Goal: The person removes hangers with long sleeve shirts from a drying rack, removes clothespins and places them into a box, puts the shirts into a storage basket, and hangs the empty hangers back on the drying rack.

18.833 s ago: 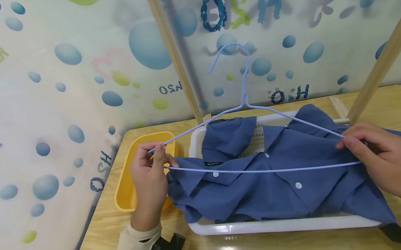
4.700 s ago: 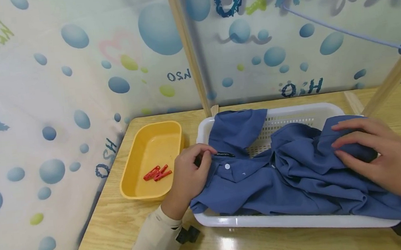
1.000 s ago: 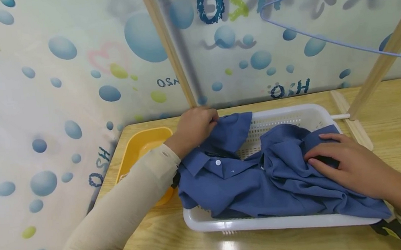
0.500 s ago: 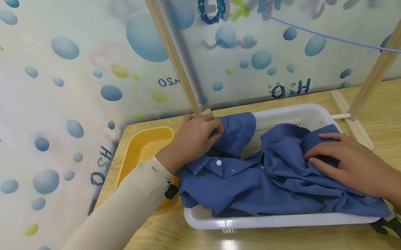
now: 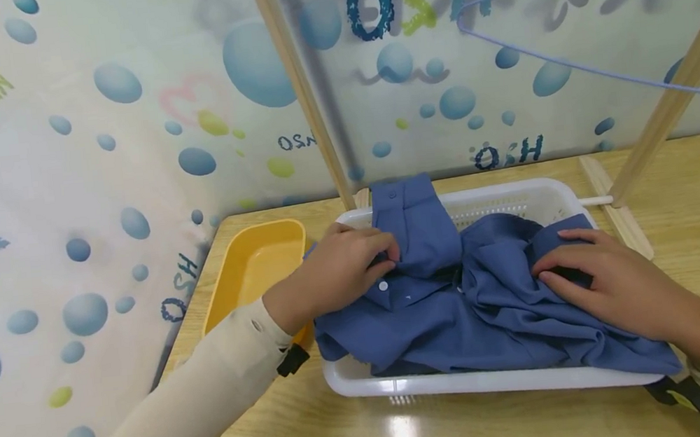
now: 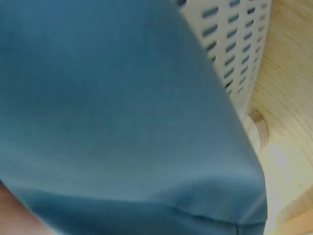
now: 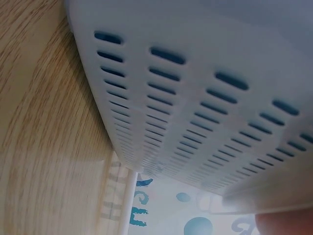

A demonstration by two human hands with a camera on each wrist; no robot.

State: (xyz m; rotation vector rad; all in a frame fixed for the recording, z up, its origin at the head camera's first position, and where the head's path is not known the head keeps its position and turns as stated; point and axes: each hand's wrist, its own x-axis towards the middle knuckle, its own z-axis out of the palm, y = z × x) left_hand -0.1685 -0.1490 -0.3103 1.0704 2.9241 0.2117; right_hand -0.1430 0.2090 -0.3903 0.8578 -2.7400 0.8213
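Observation:
A blue shirt [image 5: 437, 337] with white buttons lies bunched in a white perforated basket [image 5: 492, 378]. My left hand [image 5: 348, 261] pinches the shirt near its left end, with fingertips curled at the cloth. Beyond those fingers a cuffed sleeve [image 5: 413, 212] lies over the basket's back rim. Blue cloth fills most of the left wrist view. At the right part of the shirt, my right hand [image 5: 603, 282] has thumb and forefinger together on a fold. The basket's slotted side [image 7: 171, 112] takes up the right wrist view.
A yellow tub [image 5: 259, 262] stands left of the basket, partly behind my left arm. A pale blue wire hanger [image 5: 569, 65] hangs at upper right. Wooden posts [image 5: 307, 103] rise at the table's [image 5: 697, 213] back, before a bubble-printed curtain.
My left hand has come nearer from the basket's back left corner. The sleeve has turned, so its cuff now points to the back. My right hand stays put.

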